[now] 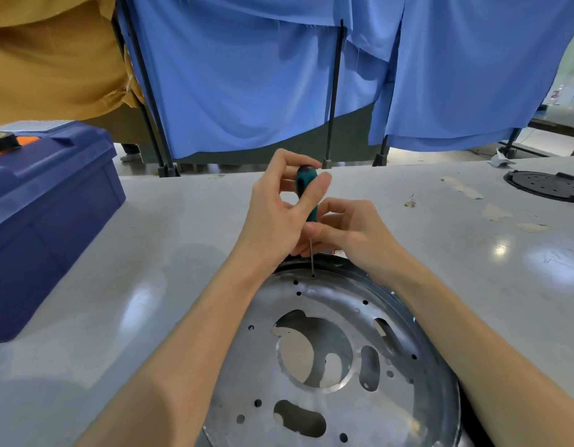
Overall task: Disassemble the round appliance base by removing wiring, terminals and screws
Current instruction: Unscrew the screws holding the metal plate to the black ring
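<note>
Fingers (313,193) of the left hand (276,214) curl round the screwdriver (304,185) handle; the right hand (356,233) pinches it lower. Just below, its tip touches the round base (331,304) on the bench (150,253).

The base (327,366) lies on the table (150,253), at its near edge. Over the base's far rim the screwdriver (306,188) stands upright, tip on the base. The left hand (279,214) grips its handle and the right hand (350,230) pinches it lower down. Left of the base sits a box (47,204) with a tape roll (2,140) on top. Right of the base and farther back lies a disc (546,185). Behind the base, past the table, hang curtains (263,75).
</note>
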Action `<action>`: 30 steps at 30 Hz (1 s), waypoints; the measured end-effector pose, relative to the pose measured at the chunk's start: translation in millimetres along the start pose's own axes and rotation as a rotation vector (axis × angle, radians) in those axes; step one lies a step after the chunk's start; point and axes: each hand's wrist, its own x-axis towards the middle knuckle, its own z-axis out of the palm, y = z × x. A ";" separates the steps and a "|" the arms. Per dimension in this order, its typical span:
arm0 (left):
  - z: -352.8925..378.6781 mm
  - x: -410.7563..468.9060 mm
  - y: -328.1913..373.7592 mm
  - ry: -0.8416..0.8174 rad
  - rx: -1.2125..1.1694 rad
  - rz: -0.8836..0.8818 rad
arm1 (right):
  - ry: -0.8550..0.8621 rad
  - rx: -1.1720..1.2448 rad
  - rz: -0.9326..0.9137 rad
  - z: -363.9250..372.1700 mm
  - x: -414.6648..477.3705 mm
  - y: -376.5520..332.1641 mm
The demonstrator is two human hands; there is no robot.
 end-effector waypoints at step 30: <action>0.5 -0.4 1.1 -0.005 -0.045 0.041 | -0.036 0.005 0.021 1.4 -1.7 -0.6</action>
